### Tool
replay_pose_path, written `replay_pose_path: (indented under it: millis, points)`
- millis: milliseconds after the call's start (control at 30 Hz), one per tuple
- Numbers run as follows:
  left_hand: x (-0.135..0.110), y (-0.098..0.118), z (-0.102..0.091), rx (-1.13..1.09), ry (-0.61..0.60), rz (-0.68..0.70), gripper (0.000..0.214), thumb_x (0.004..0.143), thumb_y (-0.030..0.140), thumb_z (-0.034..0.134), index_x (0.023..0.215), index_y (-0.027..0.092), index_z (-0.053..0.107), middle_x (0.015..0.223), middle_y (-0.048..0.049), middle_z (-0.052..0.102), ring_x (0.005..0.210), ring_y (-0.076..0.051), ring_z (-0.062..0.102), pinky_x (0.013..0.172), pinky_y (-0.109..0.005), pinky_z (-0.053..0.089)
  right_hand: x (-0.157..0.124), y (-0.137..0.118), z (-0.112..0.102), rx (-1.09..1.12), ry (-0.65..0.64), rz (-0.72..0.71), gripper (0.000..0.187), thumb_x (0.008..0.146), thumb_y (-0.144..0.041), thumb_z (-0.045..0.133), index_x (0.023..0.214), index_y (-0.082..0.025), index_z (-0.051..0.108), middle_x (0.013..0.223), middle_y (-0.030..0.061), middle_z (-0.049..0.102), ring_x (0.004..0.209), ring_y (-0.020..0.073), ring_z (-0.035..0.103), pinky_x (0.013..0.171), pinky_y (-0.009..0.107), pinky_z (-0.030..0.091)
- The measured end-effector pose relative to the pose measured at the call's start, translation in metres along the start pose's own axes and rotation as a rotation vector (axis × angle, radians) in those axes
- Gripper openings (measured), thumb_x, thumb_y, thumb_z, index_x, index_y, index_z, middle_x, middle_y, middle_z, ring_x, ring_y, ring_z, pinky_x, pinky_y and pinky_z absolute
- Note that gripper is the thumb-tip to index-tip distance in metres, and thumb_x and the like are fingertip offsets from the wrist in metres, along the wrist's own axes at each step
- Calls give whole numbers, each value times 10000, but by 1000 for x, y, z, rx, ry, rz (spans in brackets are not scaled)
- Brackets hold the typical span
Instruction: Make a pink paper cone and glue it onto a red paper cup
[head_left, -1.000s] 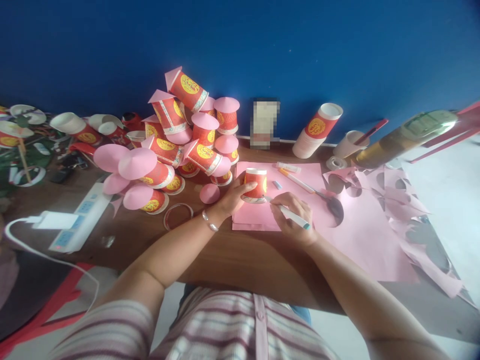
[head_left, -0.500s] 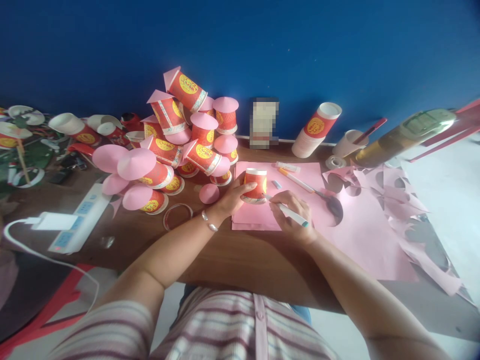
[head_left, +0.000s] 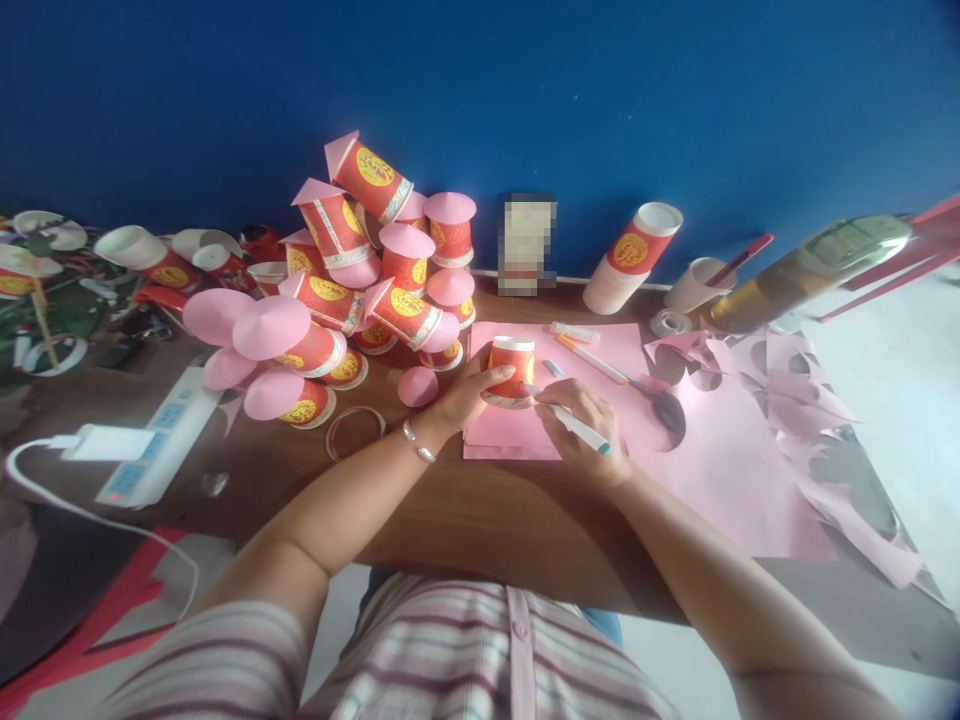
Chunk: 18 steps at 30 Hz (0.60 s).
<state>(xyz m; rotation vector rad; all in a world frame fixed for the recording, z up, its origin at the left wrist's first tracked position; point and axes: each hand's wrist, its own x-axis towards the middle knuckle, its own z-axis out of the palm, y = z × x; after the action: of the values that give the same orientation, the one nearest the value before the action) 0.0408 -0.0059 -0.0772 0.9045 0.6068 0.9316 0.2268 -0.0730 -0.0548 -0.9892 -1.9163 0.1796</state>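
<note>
My left hand (head_left: 466, 394) is closed around the side of a red paper cup (head_left: 514, 364) with a white rim and a yellow emblem. The cup is held upside down over the pink paper sheets (head_left: 502, 438). Between the fingers of my right hand (head_left: 579, 430) is a white marker pen (head_left: 583, 430) with a green end. Its tip meets the lower right side of the cup, near the white band. On the paper behind lie an orange-and-white pen (head_left: 596, 360), a small eraser (head_left: 553, 368) and black-handled scissors (head_left: 664, 408).
Left of the cup is a pile of red cups with pink paper cones (head_left: 405, 310). A power strip (head_left: 154, 450) with a charger lies farther left. Stacked cups (head_left: 634, 258), a tape roll (head_left: 671, 323) and a gold bottle (head_left: 795, 280) stand back right; pink scraps (head_left: 806, 400) cover the right side.
The marker's rear end has shifted slightly left as my right hand moves a little against the cup. My left hand keeps its hold in nearly the same place.
</note>
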Motion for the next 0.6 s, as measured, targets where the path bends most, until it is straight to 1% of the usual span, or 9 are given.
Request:
replay_pose_path:
  millis: [200,333,433,600]
  points:
    - [0,-1,-1,-11,7,7,401,789,376,791,1096,167,639,951,-48,696,869,-204,681,809,-356,542,2,-2,-1,-7,-21,-2,98,992,-164,578,1004,-254,616,855,8,708,745,164,704,647,302,600]
    - [1,-1,-1,-15,9,-4,418,788,389,792,1105,171,630,961,-52,695,859,-206,683,796,-368,556,4,-5,-3,-30,-14,-11,120,977,-138,578,964,-254,605,810,-6,691,696,157,691,618,286,575]
    - [1,-1,-1,-20,8,4,425,789,392,795,1109,170,628,964,-54,691,862,-198,678,790,-354,558,4,-5,-4,-56,-14,-7,129,966,-131,575,934,-253,599,783,-12,680,662,149,674,598,277,555]
    - [0,-1,-1,-13,-4,24,405,808,395,779,1112,170,637,960,-54,679,889,-206,666,802,-356,555,2,-6,-6,-52,-11,-20,108,963,-137,576,933,-236,606,786,-3,688,651,145,655,588,278,534]
